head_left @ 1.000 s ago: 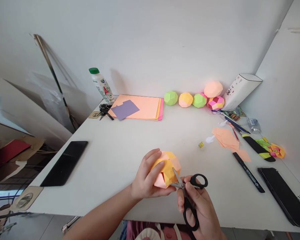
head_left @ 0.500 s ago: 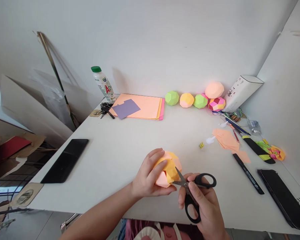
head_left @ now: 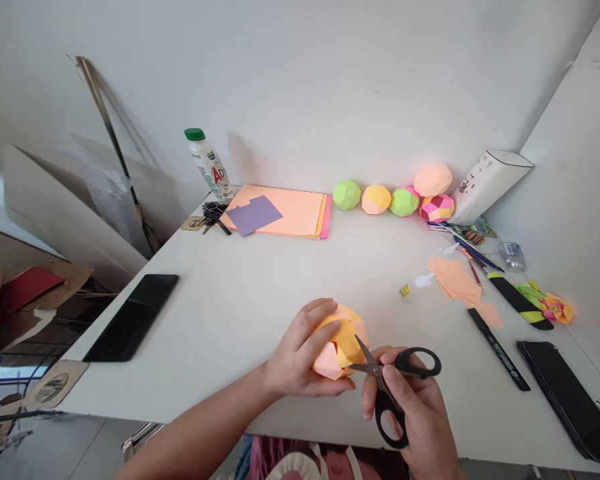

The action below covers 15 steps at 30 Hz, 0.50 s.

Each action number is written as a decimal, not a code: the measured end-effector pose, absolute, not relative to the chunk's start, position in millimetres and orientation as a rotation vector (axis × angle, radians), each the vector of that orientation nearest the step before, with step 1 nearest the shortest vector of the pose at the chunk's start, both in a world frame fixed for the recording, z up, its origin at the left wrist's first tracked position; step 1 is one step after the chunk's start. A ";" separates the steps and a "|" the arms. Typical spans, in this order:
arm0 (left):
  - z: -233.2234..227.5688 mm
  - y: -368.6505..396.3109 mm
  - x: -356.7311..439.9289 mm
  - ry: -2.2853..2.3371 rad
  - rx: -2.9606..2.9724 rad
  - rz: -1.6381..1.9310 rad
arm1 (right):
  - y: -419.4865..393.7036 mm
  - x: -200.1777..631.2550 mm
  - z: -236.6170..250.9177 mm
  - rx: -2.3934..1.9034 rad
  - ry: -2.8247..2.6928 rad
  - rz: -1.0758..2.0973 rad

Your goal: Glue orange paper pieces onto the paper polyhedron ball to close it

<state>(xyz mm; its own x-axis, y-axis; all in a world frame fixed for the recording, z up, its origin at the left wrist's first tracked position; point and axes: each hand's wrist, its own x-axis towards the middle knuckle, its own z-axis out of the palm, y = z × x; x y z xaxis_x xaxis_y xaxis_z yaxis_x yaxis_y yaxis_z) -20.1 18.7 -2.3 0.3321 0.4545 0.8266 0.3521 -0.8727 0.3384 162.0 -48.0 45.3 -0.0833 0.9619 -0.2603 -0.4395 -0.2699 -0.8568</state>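
We hold the orange-and-pink paper ball [head_left: 341, 341] in our left hand [head_left: 300, 357], fingers wrapped over its top and left side, just above the near edge of the tabletop [head_left: 260, 293]. Our right hand [head_left: 415, 407] grips the black-handled scissors [head_left: 386, 380], fingers through the loops; the blades stand slightly parted with their tips at the ball's right side, at a yellow flap. We cannot tell whether a cut has gone through.

Judgement: the ball looks largely assembled, its facets closed on the visible side, so what is left appears to be trimming. Five finished paper balls [head_left: 397, 195] sit in a cluster by the wall. Peach offcuts [head_left: 455, 280] lie to the right; the coloured paper stack [head_left: 285, 212] lies at the back.
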 end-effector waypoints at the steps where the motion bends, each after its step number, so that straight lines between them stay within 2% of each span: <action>1: -2.7 18.8 -20.3 0.743 2.481 1.578 | -47.3 163.2 45.3 -1.036 -0.721 1.623; 5: -4.5 19.1 -21.0 0.708 2.460 1.530 | -47.8 165.1 46.5 -1.060 -0.762 1.594; 11: -4.3 17.9 -20.9 0.721 2.400 1.491 | -55.7 159.4 49.3 -1.009 -0.982 1.264; 15: -3.7 17.3 -20.6 0.707 2.377 1.485 | -56.5 161.4 44.1 -0.953 -1.133 1.150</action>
<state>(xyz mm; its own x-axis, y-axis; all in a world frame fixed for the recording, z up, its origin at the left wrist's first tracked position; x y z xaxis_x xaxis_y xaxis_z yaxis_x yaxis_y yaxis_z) -20.6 17.3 -3.7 0.3624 0.5237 0.7710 0.2684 -0.8508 0.4518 161.4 -56.5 44.1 0.0368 0.9845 0.1713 -0.1859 0.1751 -0.9668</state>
